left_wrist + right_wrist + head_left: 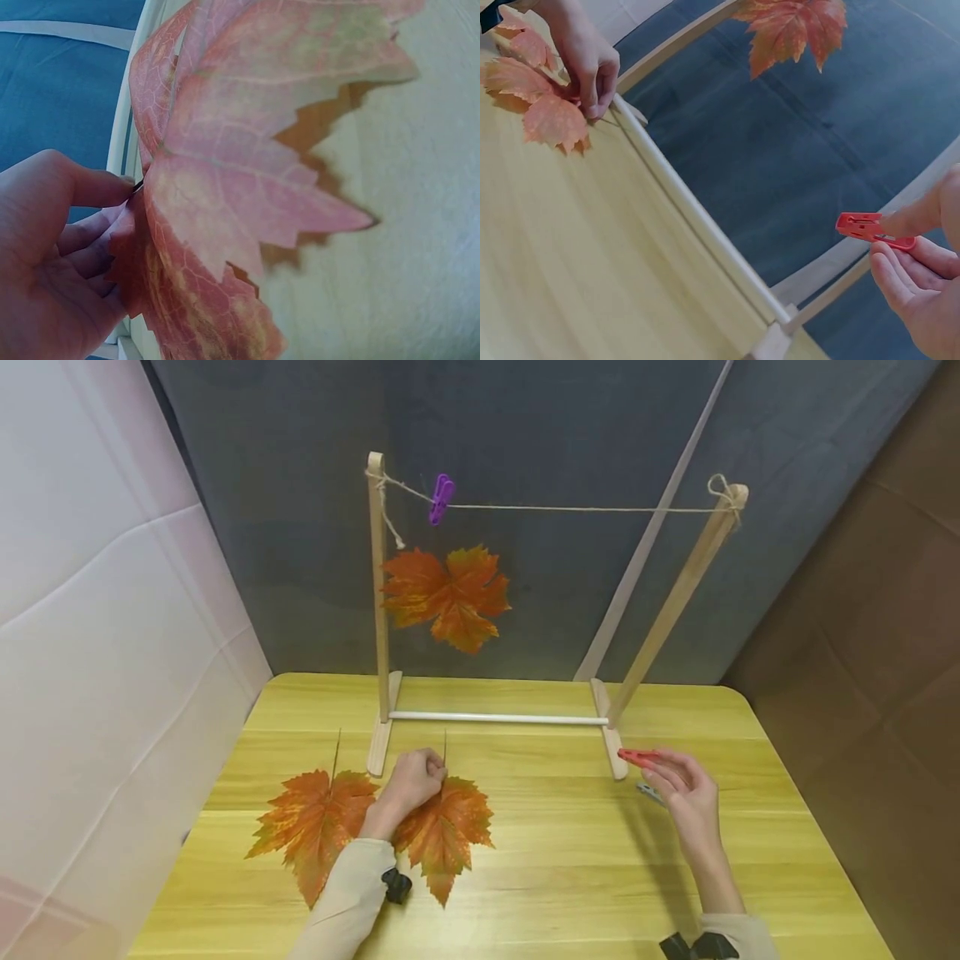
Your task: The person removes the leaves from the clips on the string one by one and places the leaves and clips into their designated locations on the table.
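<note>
My left hand (411, 787) pinches the stem of an orange maple-shaped leaf (448, 835) at the table's middle; in the left wrist view the leaf (225, 165) fills much of the picture, its stem between thumb and fingers. Between the thumb and fingers of my right hand (688, 797) is a red clothespin (637, 757), held above the table near the rack's right foot. A grey clothespin (650, 792) lies just beneath that hand, partly hidden. Left of my left hand a second leaf (315, 827) lies flat, its stem pointing away.
A wooden rack with a left post (378, 610), right post (675, 610) and white crossbar (498, 718) stands at the back. Across its top runs a string (570, 509) bearing a purple clothespin (442, 499), with another orange leaf (450, 597) hanging below.
</note>
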### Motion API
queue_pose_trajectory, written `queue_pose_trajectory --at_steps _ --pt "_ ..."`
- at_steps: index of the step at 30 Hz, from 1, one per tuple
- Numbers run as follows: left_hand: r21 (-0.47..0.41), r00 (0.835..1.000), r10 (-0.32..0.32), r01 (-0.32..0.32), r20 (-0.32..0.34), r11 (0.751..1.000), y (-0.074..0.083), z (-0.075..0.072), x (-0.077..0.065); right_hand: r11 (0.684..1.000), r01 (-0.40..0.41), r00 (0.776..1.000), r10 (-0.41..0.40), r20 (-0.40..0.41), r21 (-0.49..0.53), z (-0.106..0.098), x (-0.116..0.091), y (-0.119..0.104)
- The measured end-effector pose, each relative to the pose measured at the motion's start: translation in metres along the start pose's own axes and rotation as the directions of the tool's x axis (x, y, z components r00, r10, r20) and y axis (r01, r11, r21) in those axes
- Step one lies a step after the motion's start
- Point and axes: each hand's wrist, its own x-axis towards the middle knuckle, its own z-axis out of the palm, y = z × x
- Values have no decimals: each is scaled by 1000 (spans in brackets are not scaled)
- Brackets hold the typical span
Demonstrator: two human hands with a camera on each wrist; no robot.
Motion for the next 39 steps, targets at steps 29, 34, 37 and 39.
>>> queue_pose_trajectory --at_steps 29,34,37,39 --pt "-2 999 -31 31 -24 1000 -2 6 0 960 -251 967 243 -78 -120 -42 -15 65" --pt "-10 999 -27 27 -32 1000 -2 6 0 956 -277 958 267 -106 -100 -44 -14 73" --pt "-11 999 -30 30 -30 999 -2 6 0 949 -295 952 284 -112 -109 -46 -14 77" --pt "-9 999 -30 30 -31 999 -2 6 0 946 -303 950 290 -113 -118 -47 -14 79"
